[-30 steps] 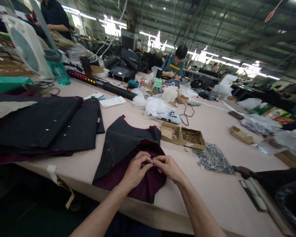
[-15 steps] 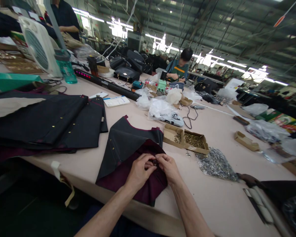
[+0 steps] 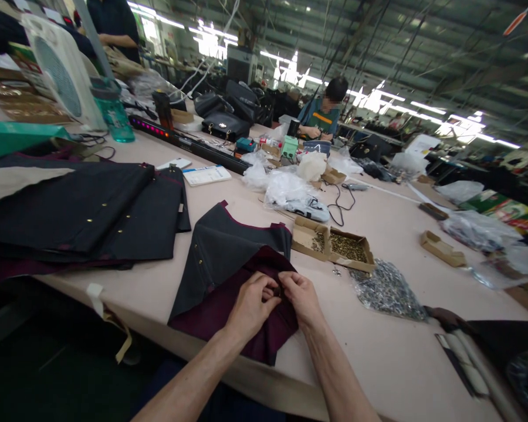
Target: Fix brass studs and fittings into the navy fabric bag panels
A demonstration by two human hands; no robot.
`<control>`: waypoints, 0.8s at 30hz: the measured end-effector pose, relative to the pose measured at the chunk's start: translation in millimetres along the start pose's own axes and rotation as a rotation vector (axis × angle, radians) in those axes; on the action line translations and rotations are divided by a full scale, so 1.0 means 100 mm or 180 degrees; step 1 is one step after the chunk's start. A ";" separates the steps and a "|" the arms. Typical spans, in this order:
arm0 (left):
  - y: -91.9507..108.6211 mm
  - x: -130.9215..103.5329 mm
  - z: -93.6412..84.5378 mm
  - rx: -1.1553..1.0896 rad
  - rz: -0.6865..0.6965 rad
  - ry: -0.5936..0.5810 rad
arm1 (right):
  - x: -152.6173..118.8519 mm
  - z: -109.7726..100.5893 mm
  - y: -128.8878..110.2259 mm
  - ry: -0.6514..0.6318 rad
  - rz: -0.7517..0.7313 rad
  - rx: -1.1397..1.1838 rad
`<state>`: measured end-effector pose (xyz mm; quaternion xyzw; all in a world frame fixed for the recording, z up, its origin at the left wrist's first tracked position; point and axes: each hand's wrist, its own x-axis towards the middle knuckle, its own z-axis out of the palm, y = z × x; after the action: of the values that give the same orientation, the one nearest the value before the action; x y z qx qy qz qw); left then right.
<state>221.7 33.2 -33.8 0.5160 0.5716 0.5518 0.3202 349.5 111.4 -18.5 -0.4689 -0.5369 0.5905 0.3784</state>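
Note:
A dark grey bag piece [image 3: 222,234] with a maroon lining [image 3: 206,319] lies at the table's front edge, part of it folded back so the lining shows. Over that lining, my left hand [image 3: 253,302] is closed with thumb and fingertips bent together. My right hand [image 3: 301,299] pinches the folded edge of the piece close beside it. Between the fingertips sits something small and dark, too hidden to name. Two cardboard boxes of small brass-coloured fittings, the left box [image 3: 305,249] and the right box [image 3: 356,264], stand just beyond my right hand.
Stacked dark bag pieces [image 3: 70,211] lie at left. A bag of small metal parts [image 3: 389,293] lies at right. Farther back are a notebook [image 3: 206,174], crumpled plastic [image 3: 286,190], a black bar [image 3: 189,146], a teal bottle [image 3: 118,120] and a fan [image 3: 55,70]. A co-worker [image 3: 321,114] sits across.
Both hands stay at the same spot on the lining, with only small finger shifts. The left fingers curl slightly closer over the small dark thing. The camera view has shifted a little.

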 end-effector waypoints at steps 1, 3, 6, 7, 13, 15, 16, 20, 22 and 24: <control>0.00 -0.01 0.01 0.0012 0.0012 0.0005 | 0.00 0.00 0.00 0.0017 -0.0002 0.0017; 0.00 -0.03 0.03 0.0054 0.0045 0.0006 | 0.00 0.00 -0.01 0.0026 -0.0023 0.0049; 0.02 -0.08 0.01 0.0127 0.0179 -0.0089 | -0.01 -0.03 -0.02 -0.0127 -0.0005 0.0145; 0.04 -0.10 -0.01 0.0160 0.0263 -0.0144 | -0.01 -0.04 -0.01 -0.0213 0.0014 0.0180; 0.08 -0.02 -0.32 0.1508 0.1025 -0.0247 | -0.06 -0.14 0.05 -0.0539 -0.0390 -0.0270; 0.04 0.12 -0.44 0.1898 0.1249 -0.0503 | -0.09 -0.14 0.07 -0.0583 -0.0585 -0.0551; 0.02 0.21 -0.49 0.1989 0.1362 -0.0661 | -0.11 -0.14 0.07 -0.0590 -0.0646 -0.0669; -0.05 0.56 -0.61 0.2066 0.1767 -0.1169 | -0.17 -0.13 0.10 -0.0467 -0.0956 -0.1043; -0.03 0.71 -0.64 0.2048 0.1906 -0.1408 | -0.19 -0.14 0.11 -0.0426 -0.1122 -0.1164; 0.02 0.82 -0.66 0.2093 0.1928 -0.1659 | -0.20 -0.13 0.11 -0.0422 -0.1209 -0.1228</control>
<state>139.0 90.1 -2.6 0.8521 0.4410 0.2640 0.0988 368.0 94.9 -26.8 -0.3836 -0.7413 0.4252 0.3501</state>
